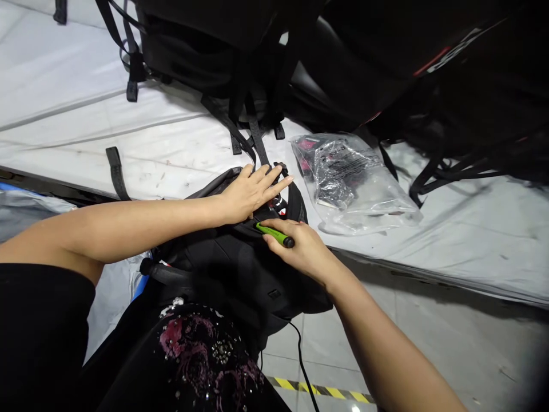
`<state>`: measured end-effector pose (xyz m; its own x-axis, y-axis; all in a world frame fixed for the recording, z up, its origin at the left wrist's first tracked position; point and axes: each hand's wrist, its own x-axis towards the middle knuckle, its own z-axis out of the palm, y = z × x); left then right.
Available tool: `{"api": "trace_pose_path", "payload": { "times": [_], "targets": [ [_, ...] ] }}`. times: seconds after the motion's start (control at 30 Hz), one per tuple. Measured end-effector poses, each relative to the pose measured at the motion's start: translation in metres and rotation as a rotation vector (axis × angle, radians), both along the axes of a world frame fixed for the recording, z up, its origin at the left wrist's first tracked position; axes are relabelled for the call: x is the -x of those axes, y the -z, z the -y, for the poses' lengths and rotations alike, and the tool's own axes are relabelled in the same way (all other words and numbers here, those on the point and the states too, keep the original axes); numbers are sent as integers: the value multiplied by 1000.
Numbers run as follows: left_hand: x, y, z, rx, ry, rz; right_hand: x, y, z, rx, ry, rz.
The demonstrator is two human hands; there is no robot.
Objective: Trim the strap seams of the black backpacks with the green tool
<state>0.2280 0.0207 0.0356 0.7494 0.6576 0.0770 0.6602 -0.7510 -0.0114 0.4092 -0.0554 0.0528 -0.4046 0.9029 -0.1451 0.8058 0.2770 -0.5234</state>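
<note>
Near the middle of the frame, a black bag lies against the table's edge, its upper part on the white table cover and its lower part hanging toward the person's dark, pink-patterned clothing at the bottom. The left hand comes in from the left and lies palm down across the top of the bag, flat, fingers stretched out and a little apart, pointing to the right; it has nothing visible in its grasp. Just below and to the right, the right hand is closed around a green tool with a dark end, thumb on one side and fingers on the other. The tool's other end points up and left into the bag near the left hand, and its tip is hidden. To the right of the hands, a clear plastic bag with pink and dark things inside lies on the cover. More black bags fill the top and upper right, straps trailing down. Yellow-and-black tape crosses the floor at the bottom.
</note>
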Motion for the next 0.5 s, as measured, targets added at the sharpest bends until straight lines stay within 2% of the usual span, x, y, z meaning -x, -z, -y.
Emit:
{"api": "trace_pose_path", "payload": {
  "times": [0.1, 0.23, 0.4, 0.5],
  "targets": [
    [3, 2, 2, -34, -15, 46, -4, -3, 5, 27, 50, -34],
    [3, -1, 6, -24, -140, 64, -11, -5, 4, 44, 36, 14],
    [1, -13, 5, 34, -185, -56, -6, 1, 0, -84, -27, -73],
    [1, -16, 2, 27, -178, -84, 2, 0, 0, -146, -78, -11]
  ]
}}
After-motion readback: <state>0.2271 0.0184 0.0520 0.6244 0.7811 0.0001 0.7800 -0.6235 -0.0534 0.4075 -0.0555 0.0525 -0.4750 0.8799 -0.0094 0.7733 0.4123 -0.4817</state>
